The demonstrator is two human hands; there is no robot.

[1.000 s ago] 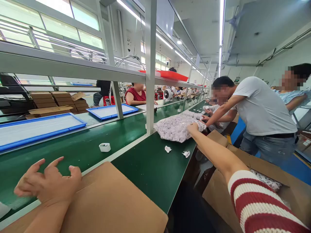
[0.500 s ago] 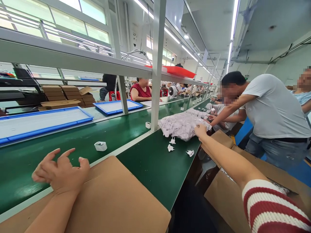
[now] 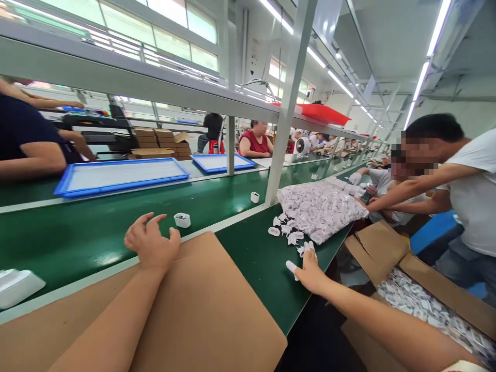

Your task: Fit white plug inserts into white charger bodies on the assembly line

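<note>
My left hand hovers over the near edge of the green belt, fingers spread, holding nothing. Just beyond its fingertips stands a white plastic housing. My right hand, with white covers on its fingertips, is spread open over the green bench, its fingers touching or right beside a small white plug piece. Several more white pieces lie loose past it, at the mouth of a clear bag full of such pieces. A flat brown cardboard lies below my left forearm.
An open carton of white pieces stands at the right. A person in a white shirt leans toward the bag. A metal post rises from the bench. Blue-rimmed trays lie across the belt, with another white housing at the left.
My right hand has let go of the bag and come back nearer over the bench. More pieces lie loose by the bag. The view has turned left, and another housing shows at the left.
</note>
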